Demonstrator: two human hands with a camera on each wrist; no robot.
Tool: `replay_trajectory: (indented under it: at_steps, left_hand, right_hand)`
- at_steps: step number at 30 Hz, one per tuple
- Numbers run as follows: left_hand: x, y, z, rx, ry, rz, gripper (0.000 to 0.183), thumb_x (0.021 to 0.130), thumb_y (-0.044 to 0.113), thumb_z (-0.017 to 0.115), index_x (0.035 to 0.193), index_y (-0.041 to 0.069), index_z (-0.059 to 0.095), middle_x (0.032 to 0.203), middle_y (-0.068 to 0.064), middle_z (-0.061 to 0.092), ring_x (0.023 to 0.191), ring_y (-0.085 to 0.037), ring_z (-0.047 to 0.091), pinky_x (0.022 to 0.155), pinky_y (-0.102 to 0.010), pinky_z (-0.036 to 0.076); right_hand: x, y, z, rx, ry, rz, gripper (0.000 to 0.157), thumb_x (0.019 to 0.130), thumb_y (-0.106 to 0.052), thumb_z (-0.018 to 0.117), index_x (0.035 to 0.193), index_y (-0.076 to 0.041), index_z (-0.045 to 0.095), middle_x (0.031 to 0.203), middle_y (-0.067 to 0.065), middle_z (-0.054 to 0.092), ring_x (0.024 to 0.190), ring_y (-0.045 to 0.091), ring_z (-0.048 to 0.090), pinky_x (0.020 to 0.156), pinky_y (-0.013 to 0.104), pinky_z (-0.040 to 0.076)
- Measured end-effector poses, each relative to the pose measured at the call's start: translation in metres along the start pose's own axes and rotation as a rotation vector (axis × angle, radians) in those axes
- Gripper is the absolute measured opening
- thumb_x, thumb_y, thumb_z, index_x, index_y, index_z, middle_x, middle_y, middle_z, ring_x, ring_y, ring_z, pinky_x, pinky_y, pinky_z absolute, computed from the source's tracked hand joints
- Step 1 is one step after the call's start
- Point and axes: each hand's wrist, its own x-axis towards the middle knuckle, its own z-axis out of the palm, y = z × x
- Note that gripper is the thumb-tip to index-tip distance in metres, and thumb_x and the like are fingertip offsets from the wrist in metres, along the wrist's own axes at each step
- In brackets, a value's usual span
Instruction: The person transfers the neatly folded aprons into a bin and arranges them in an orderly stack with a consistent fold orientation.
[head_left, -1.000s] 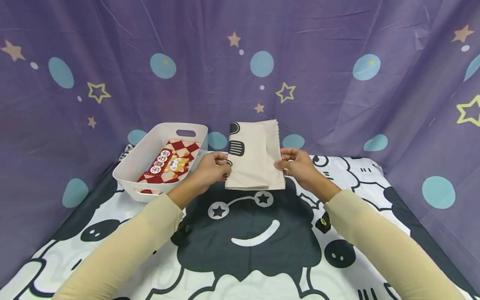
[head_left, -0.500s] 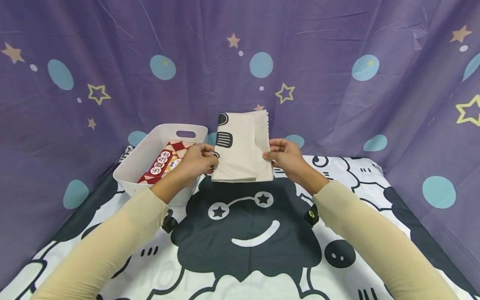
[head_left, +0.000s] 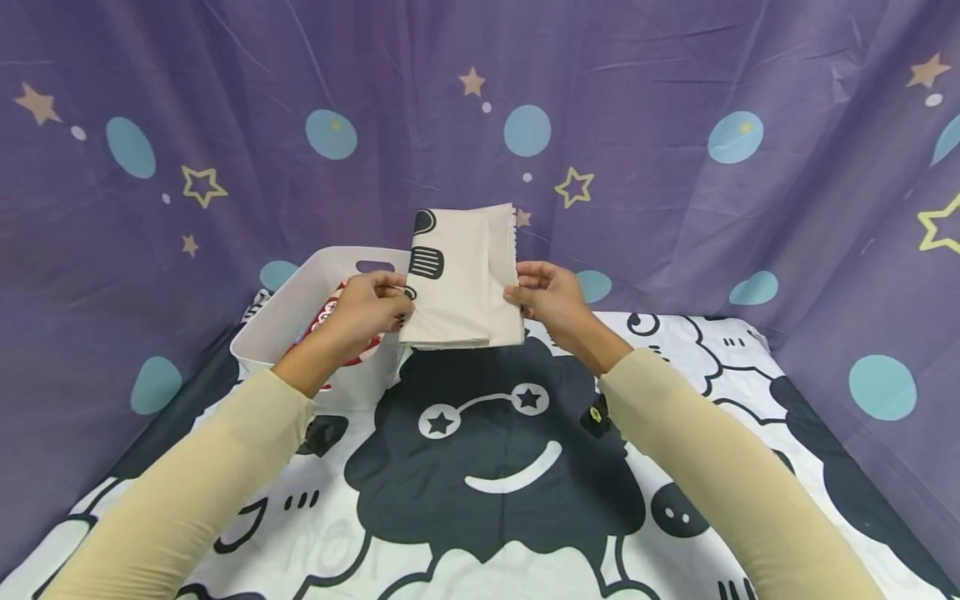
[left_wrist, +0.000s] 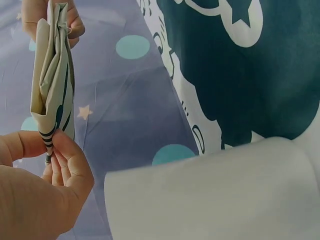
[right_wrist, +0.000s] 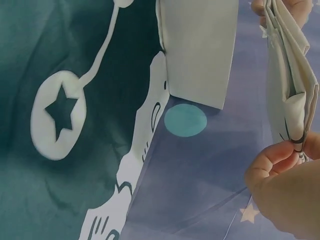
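A folded cream cloth [head_left: 456,279] with black printed shapes hangs upright in the air between both hands, in front of the purple curtain. My left hand [head_left: 372,310] pinches its left edge between thumb and fingers. On the opposite edge, my right hand [head_left: 553,300] pinches it the same way. Seen edge-on in the left wrist view, the cloth [left_wrist: 52,75] shows several stacked layers. The right wrist view also shows the cloth's layered edge [right_wrist: 290,70] above the right thumb and fingers. Whether it is a bag or a plain cloth, I cannot tell.
A white plastic basket [head_left: 288,300] stands behind the left forearm, at the back left. Inside it lies a red patterned package [head_left: 324,313], partly hidden by the left hand and wrist. A black-and-white cartoon sheet [head_left: 495,450] covers the table; a purple curtain [head_left: 645,208] hangs behind.
Both hands have lifted the folded cloth and carried it left, towards the basket. The left hand and wrist now hide more of the red package. Both hands keep their pinch.
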Motion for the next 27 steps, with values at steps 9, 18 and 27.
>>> replay_trajectory:
  at_steps: [9, 18, 27]
  left_hand:
    - [0.003, -0.001, -0.016, -0.021, 0.031, -0.007, 0.046, 0.093, 0.002, 0.065, 0.137, -0.003, 0.055, 0.111, -0.012, 0.055, 0.085, -0.016, 0.06, 0.065, -0.023, 0.057]
    - [0.005, -0.005, -0.036, -0.055, 0.056, -0.003, 0.047, 0.095, 0.001, 0.064, 0.14, -0.004, 0.053, 0.112, -0.013, 0.055, 0.083, -0.013, 0.061, 0.067, -0.023, 0.058]
    - [0.008, -0.015, -0.064, -0.034, 0.025, 0.02, 0.05, 0.096, 0.002, 0.063, 0.143, -0.006, 0.049, 0.107, -0.008, 0.058, 0.08, -0.009, 0.063, 0.065, -0.023, 0.057]
  right_hand:
    - [0.011, -0.004, 0.022, 0.049, -0.012, -0.016, 0.037, 0.096, 0.006, 0.065, 0.132, 0.004, 0.057, 0.097, 0.006, 0.058, 0.08, 0.014, 0.059, 0.062, 0.023, 0.051]
    - [0.017, -0.01, 0.044, 0.089, -0.045, 0.015, 0.04, 0.097, 0.008, 0.06, 0.137, 0.005, 0.054, 0.102, 0.007, 0.056, 0.089, 0.017, 0.059, 0.067, 0.027, 0.053]
    - [0.021, -0.007, 0.073, 0.162, -0.049, 0.037, 0.04, 0.097, 0.008, 0.061, 0.137, 0.004, 0.056, 0.098, 0.004, 0.056, 0.086, 0.014, 0.06, 0.066, 0.026, 0.052]
